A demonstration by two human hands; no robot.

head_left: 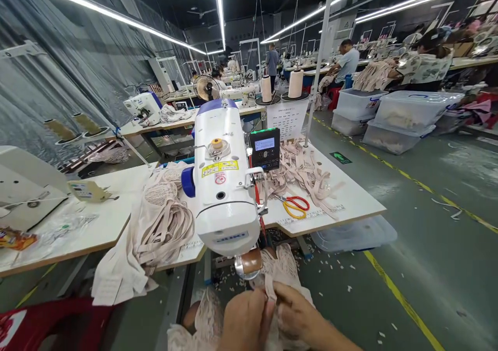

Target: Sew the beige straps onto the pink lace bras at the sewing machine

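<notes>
Low in front of the sewing machine (223, 195), my left hand (243, 317) and my right hand (293, 312) are close together. Both are closed on a pale pink fabric strap (269, 284), pinching it between thumbs and fingers. Behind them, pale lacy fabric (286, 265) hangs below the machine's narrow arm end. To the left, a bundle of beige straps and lace (163, 226) drapes over the table edge. Scissors with red and yellow handles (296, 207) lie on the table right of the machine.
A heap of loose straps (305, 172) covers part of the right tabletop (358, 200). The control panel (265, 149) stands beside the machine. Thread cones (295, 84) rise behind. Clear plastic bins (408, 115) stand on the floor at right; a red stool (58, 322) is at lower left. People sit farther back.
</notes>
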